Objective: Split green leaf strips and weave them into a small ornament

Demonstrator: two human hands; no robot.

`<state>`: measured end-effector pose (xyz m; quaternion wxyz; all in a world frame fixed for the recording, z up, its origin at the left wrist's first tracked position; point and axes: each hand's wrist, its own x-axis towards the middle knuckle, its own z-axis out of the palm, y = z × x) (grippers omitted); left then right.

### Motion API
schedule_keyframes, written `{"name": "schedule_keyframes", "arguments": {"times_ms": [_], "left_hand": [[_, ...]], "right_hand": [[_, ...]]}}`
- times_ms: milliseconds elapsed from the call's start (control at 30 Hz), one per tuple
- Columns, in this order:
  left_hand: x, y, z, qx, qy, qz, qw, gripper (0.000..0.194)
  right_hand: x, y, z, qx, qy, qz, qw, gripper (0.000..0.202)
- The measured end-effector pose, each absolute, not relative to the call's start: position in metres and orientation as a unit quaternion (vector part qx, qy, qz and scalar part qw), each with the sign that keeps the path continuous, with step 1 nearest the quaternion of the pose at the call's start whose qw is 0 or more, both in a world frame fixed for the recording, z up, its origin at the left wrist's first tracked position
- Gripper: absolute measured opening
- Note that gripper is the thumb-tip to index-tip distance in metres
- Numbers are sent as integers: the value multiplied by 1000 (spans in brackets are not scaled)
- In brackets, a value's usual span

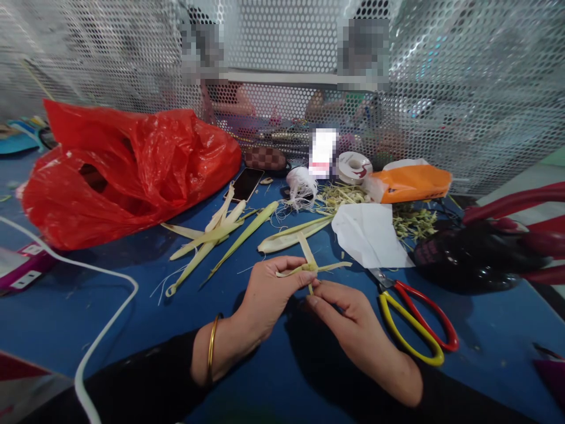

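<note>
A small woven piece of pale green leaf strips [311, 267] has flat ends sticking out up and to the right. My left hand [265, 294], with a gold bangle at the wrist, pinches it between thumb and fingers. Just below the weave, my right hand [348, 315] pinches a short strip hanging down from it. Beyond my left hand lie loose leaf strips [212, 238] and a wider leaf [291, 235]. Scissors [412, 318] with one yellow and one red handle rest right of my right hand, their blade tips under white paper [366, 232].
A red plastic bag [141, 165] fills the back left, near a dark phone [246, 185]. White thread [302, 184], a tape roll [354, 166] and an orange packet [412, 181] stand behind. A white cable [112, 312] crosses the left; a black glossy object [472, 259] sits right.
</note>
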<state>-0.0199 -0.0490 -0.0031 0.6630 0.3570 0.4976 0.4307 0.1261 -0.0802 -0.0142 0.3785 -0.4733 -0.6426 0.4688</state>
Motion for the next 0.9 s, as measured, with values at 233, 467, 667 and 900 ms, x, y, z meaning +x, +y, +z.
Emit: {"name": "schedule_keyframes", "arguments": {"times_ms": [233, 467, 667, 900], "left_hand": [[-22, -44, -1, 315, 479, 419, 704, 28], [-24, -48, -2, 345, 422, 321, 775, 36], [-25, -48, -4, 339, 423, 232, 808, 41], [-26, -46, -2, 386, 459, 204, 774, 33]], "right_hand": [[133, -65, -15, -504, -417, 588, 476, 25], [141, -56, -14, -507, -369, 559, 542, 22], [142, -57, -17, -531, -455, 508, 503, 18], [140, -59, -11, -548, -504, 482, 462, 19]]}}
